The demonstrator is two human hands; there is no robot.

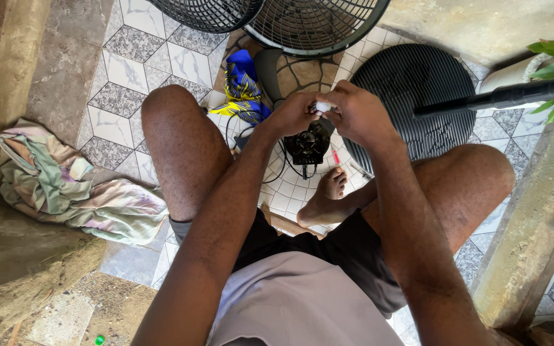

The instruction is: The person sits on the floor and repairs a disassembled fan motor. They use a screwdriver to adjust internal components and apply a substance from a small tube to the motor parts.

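Both hands meet above a black fan motor [308,145] that sits on the tiled floor between my legs. My left hand [295,114] and my right hand [352,111] pinch a small white object [322,107] between their fingertips; its exact kind is too small to tell. A black cable [276,168] trails from the motor. A red-handled tool [336,157] lies on the tiles beside my foot [325,192].
Two black wire fan guards [315,25] lean at the top. A round black fan base [411,96] with its pole [501,97] lies right. Blue-yellow cloth [243,86] lies behind the motor, a crumpled pale cloth [65,186] left. A concrete ledge [533,230] borders the right.
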